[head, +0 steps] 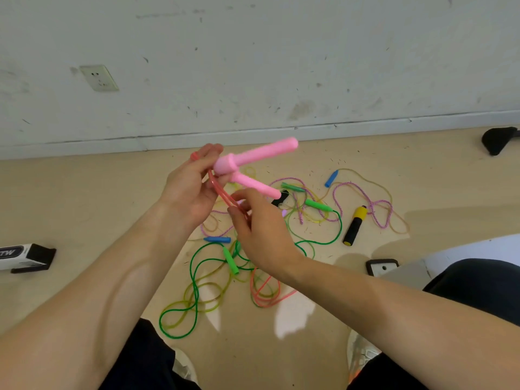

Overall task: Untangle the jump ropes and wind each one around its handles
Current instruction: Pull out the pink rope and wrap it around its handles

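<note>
My left hand point(191, 184) holds two pink handles point(253, 161) together at their thick ends, raised above the floor. Their translucent pink rope point(222, 192) runs down from the handles, and my right hand point(259, 229) pinches it just below them. More of that pink rope lies coiled on the floor point(267, 291). Below my hands a tangle spreads out: a green rope point(194, 280) with green handles point(230, 260), a yellowish clear rope with blue handles point(331, 178), and a pink-purple braided cord point(365, 198).
A yellow-and-black handle point(355, 225) lies at the right of the tangle. A black-and-white box point(25, 257) sits at the left edge and a small dark-framed object point(382, 267) at the right. The wall with a socket point(98, 77) stands behind. My knees and shoes are at the bottom.
</note>
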### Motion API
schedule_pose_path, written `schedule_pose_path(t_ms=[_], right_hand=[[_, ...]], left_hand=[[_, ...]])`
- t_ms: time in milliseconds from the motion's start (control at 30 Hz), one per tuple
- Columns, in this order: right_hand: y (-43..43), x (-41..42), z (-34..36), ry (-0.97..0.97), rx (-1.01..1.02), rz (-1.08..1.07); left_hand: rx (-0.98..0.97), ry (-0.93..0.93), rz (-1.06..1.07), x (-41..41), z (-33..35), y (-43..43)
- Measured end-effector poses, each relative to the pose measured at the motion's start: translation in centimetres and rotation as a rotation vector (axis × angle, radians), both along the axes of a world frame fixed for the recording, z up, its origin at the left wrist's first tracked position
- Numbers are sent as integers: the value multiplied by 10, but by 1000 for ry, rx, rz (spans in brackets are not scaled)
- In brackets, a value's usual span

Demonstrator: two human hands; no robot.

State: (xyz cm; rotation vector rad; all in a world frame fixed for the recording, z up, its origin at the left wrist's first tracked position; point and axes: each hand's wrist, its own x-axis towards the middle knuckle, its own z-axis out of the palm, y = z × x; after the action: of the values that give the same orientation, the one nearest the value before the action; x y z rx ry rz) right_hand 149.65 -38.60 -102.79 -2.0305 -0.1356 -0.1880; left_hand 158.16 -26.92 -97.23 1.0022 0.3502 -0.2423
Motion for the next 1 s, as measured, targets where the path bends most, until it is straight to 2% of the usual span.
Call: schedule_pose_path(t_ms=[133,233,300,400,500,667,733,867,933,1000], right_hand=[[-19,10,-7,297,33,105],[-34,20,-16,428,52,189],[-46,26,-23,489,166,220],[-65,38,-16,563,422,283],[-78,50,6,615,545,313],[-75,50,29,486,336,312],[-73,50,36,414,108,315],[-71,48,47,330,-449,458],[-72,48,46,304,-564,450],[-74,47,46,310,-573,431]], left_hand=[[-103,84,-101,-1,5,8],[-184,98,-151,-3,9,14],[-218,100,-203,-4,12,19],[-137,47,-346,-6,18,27],[57,-150,-450,-1,17,32],[178,-284,-526,4,15,34],[219,-307,-574,3,12,35],[416,-325,-664,-4,3,29],[504,-317,-686,-8,2,24],[546,-324,-711,-9,2,21]])
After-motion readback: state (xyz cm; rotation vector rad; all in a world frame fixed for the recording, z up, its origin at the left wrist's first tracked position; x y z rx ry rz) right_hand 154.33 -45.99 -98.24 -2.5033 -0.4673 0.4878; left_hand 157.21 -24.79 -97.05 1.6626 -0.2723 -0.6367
